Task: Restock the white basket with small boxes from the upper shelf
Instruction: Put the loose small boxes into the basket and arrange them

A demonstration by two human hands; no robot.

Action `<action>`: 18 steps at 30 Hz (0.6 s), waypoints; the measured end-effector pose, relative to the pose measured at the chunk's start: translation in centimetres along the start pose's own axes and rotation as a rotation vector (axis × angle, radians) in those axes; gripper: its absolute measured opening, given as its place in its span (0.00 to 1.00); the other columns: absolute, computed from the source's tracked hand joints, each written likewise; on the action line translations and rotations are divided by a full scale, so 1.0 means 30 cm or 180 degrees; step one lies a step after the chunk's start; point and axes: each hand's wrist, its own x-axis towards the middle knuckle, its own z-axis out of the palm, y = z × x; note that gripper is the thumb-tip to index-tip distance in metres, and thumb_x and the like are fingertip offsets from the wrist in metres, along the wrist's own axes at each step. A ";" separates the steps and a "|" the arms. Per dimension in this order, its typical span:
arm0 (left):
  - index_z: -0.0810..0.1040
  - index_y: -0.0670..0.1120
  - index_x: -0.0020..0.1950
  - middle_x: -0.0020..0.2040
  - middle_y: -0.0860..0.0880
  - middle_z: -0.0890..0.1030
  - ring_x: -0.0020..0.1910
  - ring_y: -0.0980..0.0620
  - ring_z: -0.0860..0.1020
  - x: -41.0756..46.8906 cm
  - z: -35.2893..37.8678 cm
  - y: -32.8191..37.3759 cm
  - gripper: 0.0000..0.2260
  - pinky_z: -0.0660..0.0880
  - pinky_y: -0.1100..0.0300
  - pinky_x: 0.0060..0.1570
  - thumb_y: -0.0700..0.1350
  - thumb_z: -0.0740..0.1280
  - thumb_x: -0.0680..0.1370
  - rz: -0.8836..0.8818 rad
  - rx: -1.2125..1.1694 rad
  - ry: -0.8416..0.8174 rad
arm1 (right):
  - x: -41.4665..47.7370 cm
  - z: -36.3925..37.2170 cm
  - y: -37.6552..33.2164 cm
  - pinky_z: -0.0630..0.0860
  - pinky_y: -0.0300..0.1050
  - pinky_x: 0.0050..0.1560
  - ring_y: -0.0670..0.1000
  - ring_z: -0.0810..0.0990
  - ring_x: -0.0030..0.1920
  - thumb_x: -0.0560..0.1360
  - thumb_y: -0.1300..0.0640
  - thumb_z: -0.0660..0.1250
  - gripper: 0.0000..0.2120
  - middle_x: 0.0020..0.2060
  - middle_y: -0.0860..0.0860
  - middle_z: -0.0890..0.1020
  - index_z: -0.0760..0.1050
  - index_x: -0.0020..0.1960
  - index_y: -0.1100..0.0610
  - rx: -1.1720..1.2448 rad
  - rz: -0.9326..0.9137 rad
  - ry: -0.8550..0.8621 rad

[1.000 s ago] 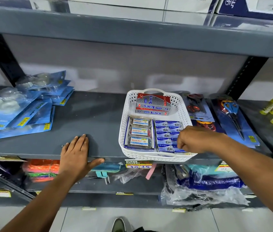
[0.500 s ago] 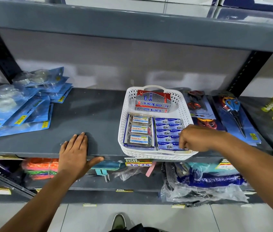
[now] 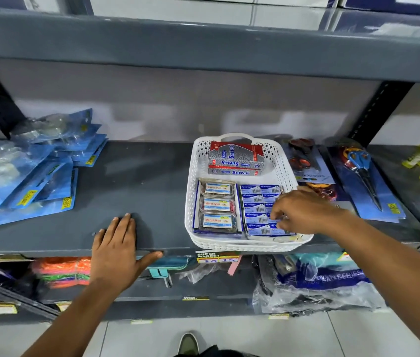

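White basket [image 3: 193, 202]: right hand [image 3: 304, 211] pinches small blue boxes [image 3: 257, 206]; left hand [image 3: 116, 251] flat.

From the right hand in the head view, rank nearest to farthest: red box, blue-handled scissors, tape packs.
From the right hand:
1. Red box, at the back of the white basket.
2. Blue-handled scissors, on the shelf to the right.
3. Tape packs, far left.

1. Your left hand [image 3: 116, 256] and right hand [image 3: 304, 211] are bare: no gloves, rings or watch show.
2. Both your forearms are uncovered, with no sleeve in view.
3. You wear a grey-green shoe [image 3: 189, 344], seen at the bottom edge.
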 end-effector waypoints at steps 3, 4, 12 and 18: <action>0.65 0.41 0.73 0.73 0.43 0.70 0.73 0.42 0.65 0.006 0.003 -0.010 0.49 0.61 0.42 0.70 0.77 0.48 0.68 0.0041 -0.0044 -0.0027 | 0.021 0.005 -0.006 0.66 0.47 0.62 0.49 0.77 0.58 0.73 0.47 0.69 0.15 0.58 0.44 0.80 0.77 0.59 0.45 0.0157 -0.0001 0.0032; 0.66 0.41 0.73 0.73 0.43 0.70 0.73 0.42 0.65 0.007 0.004 -0.011 0.49 0.60 0.42 0.70 0.77 0.47 0.68 0.0046 -0.0057 -0.0042 | 0.032 0.011 -0.014 0.66 0.46 0.63 0.52 0.74 0.64 0.74 0.45 0.67 0.20 0.64 0.47 0.76 0.73 0.65 0.46 0.0228 0.0007 0.0054; 0.64 0.41 0.74 0.74 0.44 0.68 0.74 0.42 0.63 0.007 -0.008 -0.005 0.50 0.57 0.42 0.72 0.77 0.44 0.67 0.0051 -0.0171 -0.0026 | 0.142 0.122 -0.118 0.37 0.57 0.74 0.54 0.30 0.74 0.74 0.29 0.40 0.42 0.75 0.54 0.30 0.31 0.75 0.56 0.0531 0.0449 -0.0803; 0.66 0.40 0.73 0.73 0.43 0.69 0.73 0.41 0.65 0.000 -0.038 0.008 0.49 0.60 0.41 0.70 0.77 0.46 0.67 0.0061 -0.0286 -0.0153 | 0.257 0.087 -0.227 0.34 0.55 0.72 0.51 0.29 0.74 0.74 0.30 0.38 0.40 0.74 0.52 0.29 0.30 0.75 0.55 0.0521 0.0023 -0.0380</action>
